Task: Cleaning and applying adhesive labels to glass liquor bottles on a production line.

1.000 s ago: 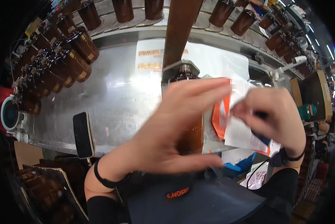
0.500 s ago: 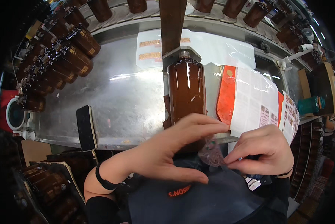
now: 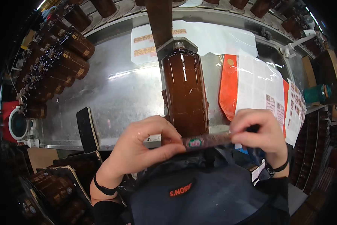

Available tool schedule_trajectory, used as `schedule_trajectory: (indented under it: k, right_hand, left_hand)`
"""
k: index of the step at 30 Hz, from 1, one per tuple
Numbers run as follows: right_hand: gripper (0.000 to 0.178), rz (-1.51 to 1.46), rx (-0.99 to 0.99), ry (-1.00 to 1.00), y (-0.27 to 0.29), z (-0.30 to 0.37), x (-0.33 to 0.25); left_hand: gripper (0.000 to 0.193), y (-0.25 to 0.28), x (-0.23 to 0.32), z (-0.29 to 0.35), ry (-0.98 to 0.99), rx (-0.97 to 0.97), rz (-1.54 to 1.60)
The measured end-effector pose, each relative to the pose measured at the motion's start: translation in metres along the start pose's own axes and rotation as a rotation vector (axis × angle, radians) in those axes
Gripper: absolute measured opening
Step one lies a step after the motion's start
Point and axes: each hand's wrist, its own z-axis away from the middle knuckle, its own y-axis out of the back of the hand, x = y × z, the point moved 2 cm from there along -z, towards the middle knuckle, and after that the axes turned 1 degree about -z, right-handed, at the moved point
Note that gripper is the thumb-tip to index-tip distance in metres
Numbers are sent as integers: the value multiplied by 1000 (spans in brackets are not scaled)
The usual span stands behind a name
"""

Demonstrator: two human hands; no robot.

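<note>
Both hands are busy up close to the person's dark apron (image 3: 168,204). The left hand (image 3: 143,144) pinches one end of a narrow, shiny strip (image 3: 210,141) between thumb and fingers, and the right hand (image 3: 260,129) grips the other end the same way, so the piece runs between them, roughly level, above the apron's top. It looks like thin film with a green-edged mark near the left fingers, though from here I can't be sure of the material.

Just beyond it, a big brown bottle (image 3: 185,92) points its neck away from the person, toward a grey metal bracket (image 3: 191,42). To the right of that, white printed sheets (image 3: 256,77) lie over an orange packet (image 3: 227,90). Over on the left, a dark phone (image 3: 87,129) sits near the edge of the metal counter (image 3: 118,99), and more brown bottles (image 3: 69,60) crowd together behind it.
</note>
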Motion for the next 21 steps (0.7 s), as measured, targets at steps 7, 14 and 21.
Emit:
schedule_trajectory:
  k: [7,14,21]
  right_hand:
    - [11,-247,257,-310,-3,-15,69]
    - [9,-355,217,-285,-4,-17,77]
    - [9,-425,206,-280,-3,-18,81]
  left_hand:
    - [8,-10,-23,-12,124,205,-68]
    - [8,-12,-30,-15,184,242,95]
    - [7,-12,-29,-19,219,227,135]
